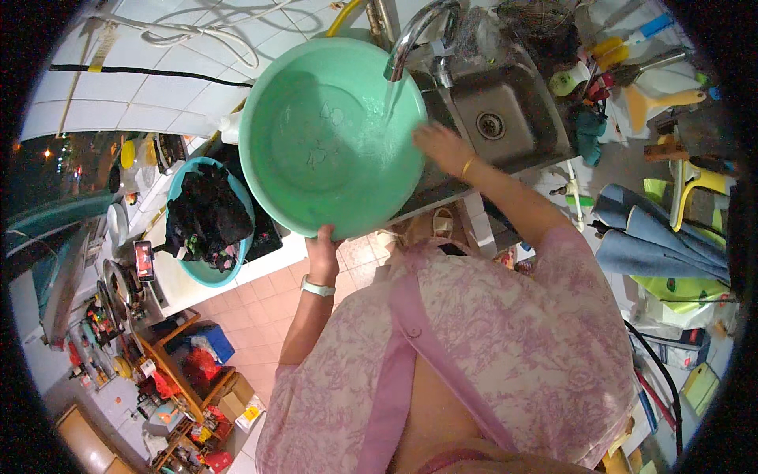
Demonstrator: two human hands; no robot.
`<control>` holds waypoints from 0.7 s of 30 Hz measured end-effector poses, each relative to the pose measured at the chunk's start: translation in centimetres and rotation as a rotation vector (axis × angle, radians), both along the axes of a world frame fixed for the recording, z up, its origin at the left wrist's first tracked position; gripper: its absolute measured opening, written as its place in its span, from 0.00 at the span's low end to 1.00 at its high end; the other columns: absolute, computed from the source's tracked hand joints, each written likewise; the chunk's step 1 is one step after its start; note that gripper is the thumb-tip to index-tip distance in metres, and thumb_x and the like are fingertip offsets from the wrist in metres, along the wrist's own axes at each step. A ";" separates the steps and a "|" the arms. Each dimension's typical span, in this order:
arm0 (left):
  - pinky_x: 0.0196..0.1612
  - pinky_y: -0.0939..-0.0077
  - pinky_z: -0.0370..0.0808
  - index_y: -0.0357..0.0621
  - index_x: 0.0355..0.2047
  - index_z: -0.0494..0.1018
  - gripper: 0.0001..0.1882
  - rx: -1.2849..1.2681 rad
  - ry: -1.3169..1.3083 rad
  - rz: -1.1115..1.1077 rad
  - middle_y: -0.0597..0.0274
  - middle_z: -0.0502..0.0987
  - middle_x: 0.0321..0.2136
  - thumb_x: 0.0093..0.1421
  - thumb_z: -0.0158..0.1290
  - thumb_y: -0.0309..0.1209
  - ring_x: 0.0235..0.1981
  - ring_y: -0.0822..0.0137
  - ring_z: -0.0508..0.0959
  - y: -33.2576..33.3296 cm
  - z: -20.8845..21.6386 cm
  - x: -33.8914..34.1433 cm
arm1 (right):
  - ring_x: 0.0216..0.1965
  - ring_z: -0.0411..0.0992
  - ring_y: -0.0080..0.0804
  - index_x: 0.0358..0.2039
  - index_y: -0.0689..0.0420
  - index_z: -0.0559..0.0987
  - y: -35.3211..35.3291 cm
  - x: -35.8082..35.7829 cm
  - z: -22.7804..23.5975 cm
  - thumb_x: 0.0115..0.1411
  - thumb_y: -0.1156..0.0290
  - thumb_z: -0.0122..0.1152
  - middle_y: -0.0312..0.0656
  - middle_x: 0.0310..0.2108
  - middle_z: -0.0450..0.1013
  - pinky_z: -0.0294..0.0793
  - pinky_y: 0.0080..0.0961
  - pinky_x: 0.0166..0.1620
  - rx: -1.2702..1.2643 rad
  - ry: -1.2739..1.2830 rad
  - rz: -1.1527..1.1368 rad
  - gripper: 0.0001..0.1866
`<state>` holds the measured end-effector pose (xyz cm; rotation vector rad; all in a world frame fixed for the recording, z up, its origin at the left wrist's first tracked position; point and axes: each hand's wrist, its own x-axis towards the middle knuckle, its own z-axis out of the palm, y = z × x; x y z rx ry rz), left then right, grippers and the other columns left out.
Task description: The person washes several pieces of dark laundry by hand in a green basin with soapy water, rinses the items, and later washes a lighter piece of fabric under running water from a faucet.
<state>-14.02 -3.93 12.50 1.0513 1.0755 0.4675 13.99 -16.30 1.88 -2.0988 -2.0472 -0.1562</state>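
A large green plastic basin (pixel 308 150) sits under a curved chrome faucet (pixel 410 35), tilted over the sink edge. Water runs from the spout into it, and clear water with ripples covers its bottom. My left hand (pixel 321 254) grips the near rim, its thumb up against the outer wall; a pale watch band is on that wrist. At the right rim is my right hand (pixel 444 148), fingertips hooked over the edge and a little blurred, with a yellow band on the wrist.
Left of the basin stands a blue tub (pixel 180 257) heaped with dark wet-looking clothes (pixel 207 213). A phone (pixel 144 261) rests beside it. The steel sink bowl (pixel 505 99) lies to the right, near brushes and a scraper (pixel 659 103). Blue rolled cloth (pixel 632 221) is farther right.
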 end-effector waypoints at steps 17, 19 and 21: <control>0.39 0.66 0.71 0.35 0.45 0.56 0.20 -0.095 0.019 0.050 0.56 0.64 0.39 0.52 0.44 0.29 0.39 0.62 0.67 -1.1 -0.3 -1.0 | 0.39 0.65 0.39 0.31 0.58 0.70 10.4 -0.9 -3.0 0.45 0.72 0.45 0.44 0.36 0.66 0.66 0.30 0.40 -0.220 0.209 -0.276 0.11; 0.38 0.67 0.71 0.35 0.44 0.57 0.20 -0.087 -0.097 -0.067 0.56 0.64 0.39 0.52 0.45 0.32 0.39 0.63 0.68 -1.0 -1.0 -1.9 | 0.37 0.66 0.41 0.29 0.59 0.70 12.1 -4.4 -3.3 0.48 0.70 0.43 0.46 0.33 0.68 0.66 0.32 0.38 -0.157 0.440 -0.521 0.10; 0.36 0.65 0.72 0.35 0.44 0.55 0.20 -0.066 -0.046 -0.047 0.53 0.64 0.39 0.52 0.42 0.31 0.38 0.59 0.69 -0.7 -1.6 -1.9 | 0.34 0.67 0.44 0.28 0.60 0.71 11.7 -7.6 -2.4 0.49 0.68 0.42 0.48 0.30 0.69 0.66 0.35 0.36 -0.224 0.658 -0.584 0.11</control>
